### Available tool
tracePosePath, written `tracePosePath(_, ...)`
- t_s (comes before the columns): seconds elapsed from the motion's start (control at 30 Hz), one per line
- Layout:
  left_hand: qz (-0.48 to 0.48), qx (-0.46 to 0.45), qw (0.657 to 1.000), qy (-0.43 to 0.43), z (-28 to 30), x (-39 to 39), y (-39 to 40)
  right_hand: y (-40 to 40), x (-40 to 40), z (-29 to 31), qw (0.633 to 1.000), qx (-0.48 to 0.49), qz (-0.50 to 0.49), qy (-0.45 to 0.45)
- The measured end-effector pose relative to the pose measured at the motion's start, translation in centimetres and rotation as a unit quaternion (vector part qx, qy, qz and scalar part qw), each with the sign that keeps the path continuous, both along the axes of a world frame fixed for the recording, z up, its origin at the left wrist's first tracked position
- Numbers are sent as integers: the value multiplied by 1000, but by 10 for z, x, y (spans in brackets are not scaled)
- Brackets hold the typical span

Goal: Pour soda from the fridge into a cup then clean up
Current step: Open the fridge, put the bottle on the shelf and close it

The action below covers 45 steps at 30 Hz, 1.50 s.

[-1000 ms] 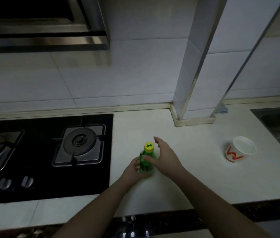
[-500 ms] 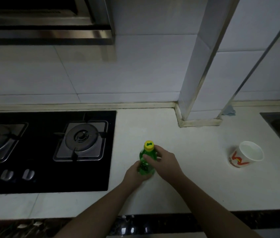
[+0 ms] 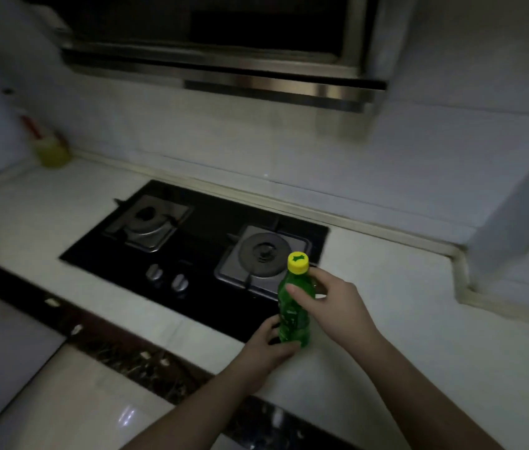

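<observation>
At the lower centre of the frame, a green soda bottle [image 3: 295,315] stands upright with its yellow cap [image 3: 298,263] on, at the near right corner of the black gas hob [image 3: 198,248] where the white counter [image 3: 419,336] begins. The cap bears a green star-like mark; the label on the bottle is too dim and blurred to read. The left hand [image 3: 264,347] curls its fingers round the base of the bottle. The right hand [image 3: 331,302] holds the bottle's shoulder, thumb [image 3: 294,292] pressed on the front and fingers wrapped behind, just below the cap. At the upper left, a yellow-green container [image 3: 52,151] with a red handle sits by the wall. A steel range hood [image 3: 224,50] hangs across the top.
</observation>
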<state>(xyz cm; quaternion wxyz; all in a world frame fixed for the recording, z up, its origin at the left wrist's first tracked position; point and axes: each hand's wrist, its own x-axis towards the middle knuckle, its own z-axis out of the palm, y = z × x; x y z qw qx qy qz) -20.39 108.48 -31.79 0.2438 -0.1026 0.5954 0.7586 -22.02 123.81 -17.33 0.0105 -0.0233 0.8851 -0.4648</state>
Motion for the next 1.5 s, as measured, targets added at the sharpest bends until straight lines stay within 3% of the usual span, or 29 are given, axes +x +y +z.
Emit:
tracePosePath(0.23,149,49,986,-52,57,31,-140,-137,-11,21,990,-32,137,14)
tracePosePath(0.57,307,60,948,-57,77,110,-309,-332,33,35,953,-49,298,16)
tracePosePath(1.13,468,20,884,9,108,235,-527,-584,122,70,894,-64,441,51)
tracePosePath(1.5,564,30,824,31,136,233,-620,-708,122,101,863,-47,496,81)
